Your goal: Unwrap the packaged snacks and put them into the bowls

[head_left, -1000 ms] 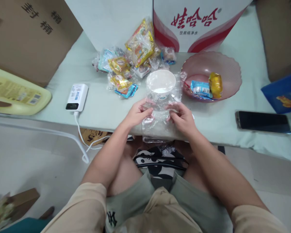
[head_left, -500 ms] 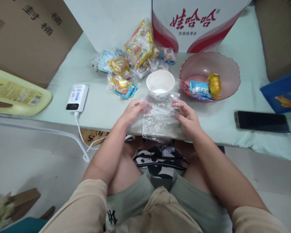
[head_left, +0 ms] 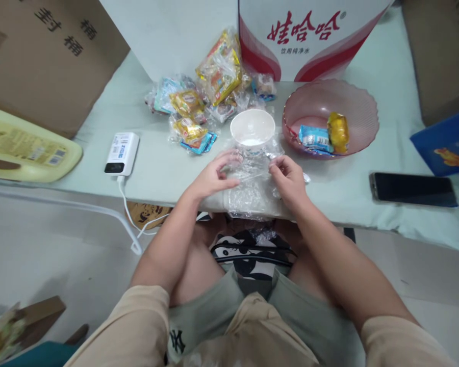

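Observation:
A clear, crinkled plastic bag (head_left: 248, 193) lies at the table's front edge, with part of it hanging over. My left hand (head_left: 216, 176) is at the bag's left side; its thumb and fingers are apart, the fingertips against the film. On the other side my right hand (head_left: 288, 181) pinches the bag's upper right part. Just beyond the bag stands a white bowl (head_left: 252, 127), with film bunched against its near side. A small whitish piece shows beside my right hand, too little of it to name.
Several wrapped snacks (head_left: 189, 104) are heaped behind and left of the bowl. A pink glass bowl (head_left: 355, 112) holds a few packets. A phone (head_left: 413, 190) lies right, a white power bank (head_left: 122, 153) with cable left. Boxes (head_left: 309, 41) line the back.
My left hand has spread its thumb away from its fingers. The right hand has closed in and shifted slightly left. The film has bunched up closer to the white bowl.

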Motion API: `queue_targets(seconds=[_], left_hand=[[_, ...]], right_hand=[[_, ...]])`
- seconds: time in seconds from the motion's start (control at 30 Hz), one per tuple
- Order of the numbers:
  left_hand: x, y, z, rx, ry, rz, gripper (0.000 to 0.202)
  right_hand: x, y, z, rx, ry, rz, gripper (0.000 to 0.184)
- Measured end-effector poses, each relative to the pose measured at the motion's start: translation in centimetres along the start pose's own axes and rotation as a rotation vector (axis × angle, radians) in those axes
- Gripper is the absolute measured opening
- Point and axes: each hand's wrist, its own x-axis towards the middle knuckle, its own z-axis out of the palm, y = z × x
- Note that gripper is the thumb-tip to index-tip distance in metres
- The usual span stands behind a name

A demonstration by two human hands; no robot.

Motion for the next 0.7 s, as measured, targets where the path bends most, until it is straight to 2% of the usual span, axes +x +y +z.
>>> queue_targets(seconds=[0.07, 0.17, 0.23, 0.3, 0.4, 0.47, 0.53, 0.6, 0.7], left_hand=[[-0.2, 0.2, 0.2, 0.098, 0.061, 0.063, 0.049], [-0.5, 0.5, 0.5, -0.021, 0.207, 0.085, 0.037], [-0.6, 0.6, 0.6, -0.181, 0.272, 0.012, 0.033], [-0.5, 0.6, 0.5, -0.293, 0.283, -0.097, 0.03], [-0.2, 0.7, 0.3, -0.333, 0.261, -0.225, 0.037], [-0.2, 1.0, 0.4, -0.319, 0.258, -0.251, 0.042], [-0.4, 1.3, 0.4, -0.301, 0.271, -0.217, 0.045], [-0.7, 1.6, 0.5, -0.303, 0.29, -0.155, 0.048], [-0.8, 1.7, 0.6, -0.349, 0.261, -0.155, 0.041]], right_hand=[[0.1, 0.2, 0.0, 0.075, -0.006, 0.02, 0.01], [0.0, 0.7, -0.3, 0.186, -0.046, 0.029, 0.009], [-0.2, 1.0, -0.4, 0.287, -0.091, 0.026, 0.021], [-0.3, 1.2, -0.3, 0.375, -0.151, 0.042, 0.032], [-0.5, 1.1, 0.3, 0.439, -0.246, 0.107, 0.046], [-0.7, 0.7, 0.8, 0.425, -0.301, 0.178, 0.05], [-0.9, 0.2, 1.2, 0.358, -0.351, 0.243, 0.04], [-1.0, -0.2, 1.3, 0.281, -0.363, 0.242, 0.023], [-0.9, -0.3, 1.2, 0.242, -0.272, 0.163, 0.015]])
